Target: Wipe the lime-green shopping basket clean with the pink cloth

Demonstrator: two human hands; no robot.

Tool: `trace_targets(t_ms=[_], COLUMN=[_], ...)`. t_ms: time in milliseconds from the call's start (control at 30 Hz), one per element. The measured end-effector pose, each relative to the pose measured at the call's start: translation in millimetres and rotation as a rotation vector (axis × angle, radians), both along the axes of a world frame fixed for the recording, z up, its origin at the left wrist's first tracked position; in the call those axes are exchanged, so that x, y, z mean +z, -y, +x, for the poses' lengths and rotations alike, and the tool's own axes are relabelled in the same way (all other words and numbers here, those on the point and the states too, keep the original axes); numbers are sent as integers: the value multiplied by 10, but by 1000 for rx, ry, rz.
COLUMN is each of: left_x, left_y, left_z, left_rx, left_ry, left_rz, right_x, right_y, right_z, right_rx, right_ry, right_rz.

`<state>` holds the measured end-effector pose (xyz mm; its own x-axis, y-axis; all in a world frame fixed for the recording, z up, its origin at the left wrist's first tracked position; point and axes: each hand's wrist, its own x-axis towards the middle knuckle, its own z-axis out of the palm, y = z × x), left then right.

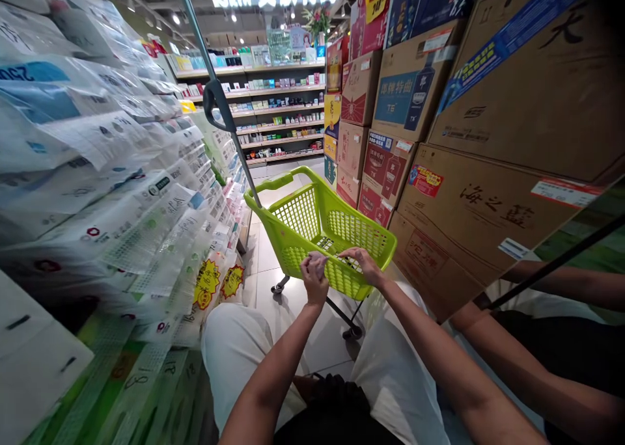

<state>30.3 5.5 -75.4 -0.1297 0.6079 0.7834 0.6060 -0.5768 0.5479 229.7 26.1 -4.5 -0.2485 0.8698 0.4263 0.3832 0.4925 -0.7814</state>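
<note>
A lime-green plastic shopping basket on wheels stands on the tiled aisle floor in front of me. My left hand is closed at its near rim, pinching something small and pale that I cannot make out. My right hand rests beside it on the near rim, fingers curled over the edge toward the same small thing. Flat packaged goods lie in the bottom of the basket. The basket's long handle rises up and to the left.
Shelves of plastic-wrapped tissue packs fill the left side. Stacked cardboard cartons line the right. Cosmetics shelves close the aisle's far end. Another person's arms reach in at the lower right. My knees in white trousers are below.
</note>
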Motion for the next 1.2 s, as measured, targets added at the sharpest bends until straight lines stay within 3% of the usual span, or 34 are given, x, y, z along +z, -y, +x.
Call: trace_targets(t_ms=[67,200,367,600,800,1000,1133,1200], left_x=[1,-62,-100,-229,-68,-194,-200,-177], left_y=[-7,58,149,403,281,499,509,483], left_z=[50,150,199,276,308,500,508,491], left_rx=[-4,-205,-115,-413,-135,-415,-201,-160], left_ry=[3,-114,-47,-321,-114,-360,-230,-206], left_rz=[-6,9,3,128,80,167,100,83], right_x=[21,33,-5,-4,14,-5,-23,-29], right_y=[23,44,5,-17,-3,-11,-29,-33], right_z=[-14,-26,-18,2,0,2,0,0], right_rx=[10,11,-17,-20,-23,-40,-51,-55], right_ry=[-67,-203,-326,-341,-355,-356,-356,-356], right_rz=[-30,-111,-195,-255,-272,-280,-321,-328])
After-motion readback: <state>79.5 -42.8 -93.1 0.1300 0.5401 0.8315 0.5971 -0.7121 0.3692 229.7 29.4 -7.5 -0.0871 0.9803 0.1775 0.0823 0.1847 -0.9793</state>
